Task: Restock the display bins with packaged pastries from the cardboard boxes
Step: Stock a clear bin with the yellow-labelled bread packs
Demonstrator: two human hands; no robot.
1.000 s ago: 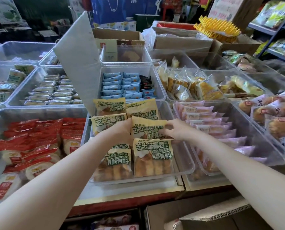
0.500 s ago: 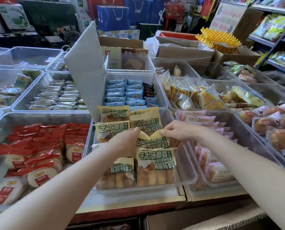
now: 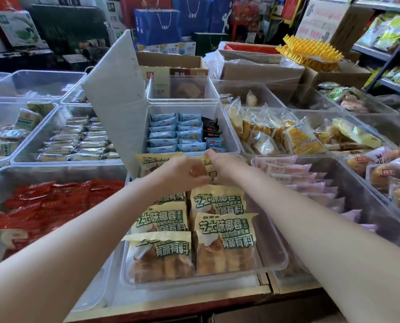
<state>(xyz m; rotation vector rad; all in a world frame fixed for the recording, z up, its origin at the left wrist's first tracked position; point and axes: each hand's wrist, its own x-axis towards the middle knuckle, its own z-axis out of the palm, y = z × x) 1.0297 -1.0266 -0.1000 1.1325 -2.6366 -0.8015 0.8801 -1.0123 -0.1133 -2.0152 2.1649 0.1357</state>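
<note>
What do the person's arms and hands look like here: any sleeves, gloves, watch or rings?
Both forearms are bare up to the frame edge, with no sleeve in view. The left hand and right hand wear no gloves. No watch, bracelet or wristband shows on either wrist. Rings cannot be ruled out, because the fingers are mostly hidden.

Glossy film is wrapping the pastries (image 3: pixel 224 231). Clear smooth plastic is forming the bin (image 3: pixel 273 250). Matt brown cardboard is making up the boxes (image 3: pixel 259 71).
</note>
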